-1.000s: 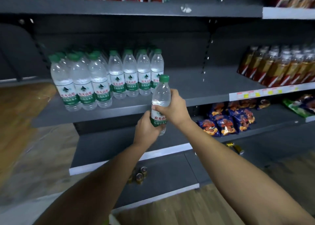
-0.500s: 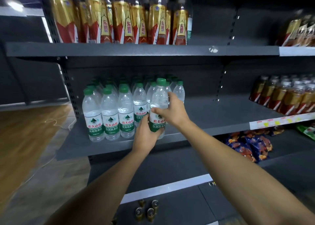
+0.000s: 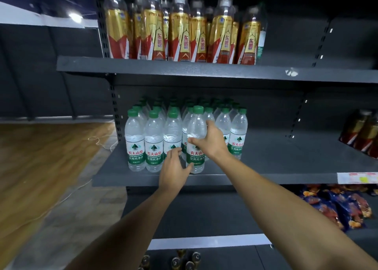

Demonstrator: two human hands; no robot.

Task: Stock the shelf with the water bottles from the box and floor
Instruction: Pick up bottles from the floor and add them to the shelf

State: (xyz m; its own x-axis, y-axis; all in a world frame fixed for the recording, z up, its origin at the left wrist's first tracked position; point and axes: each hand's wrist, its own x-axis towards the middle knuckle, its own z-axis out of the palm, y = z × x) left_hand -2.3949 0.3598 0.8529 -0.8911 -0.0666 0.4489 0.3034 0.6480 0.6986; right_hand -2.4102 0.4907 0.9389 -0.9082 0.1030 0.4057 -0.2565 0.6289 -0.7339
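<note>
**One more bottle arrives at the front row**

The water bottle (image 3: 195,141) with the green cap is upright at the front of the middle shelf (image 3: 266,167), just to the right of the three front bottles. Its base is at the shelf surface or very near to it; I cannot tell if it already stands. The right hand (image 3: 211,142) grips it around the middle, with the thumb in front and the fingers behind. The left hand (image 3: 173,167) is low beside it. Its fingers are loosely bent and hold nothing, and only the thumb lies against the bottom part of the bottle.

Around it, the stocked water bottles (image 3: 153,143) fill the left part of this shelf in several rows going to the back. I judge that a big part of the work is done. The right part of the same shelf is bare, so there is room for more. The box is not in view, and no bottles show on the visible floor (image 3: 41,157), so I cannot say how many remain.

On the shelf above stand gold and red drink bottles (image 3: 184,30). Lower at the right lie snack bags (image 3: 337,206).
</note>
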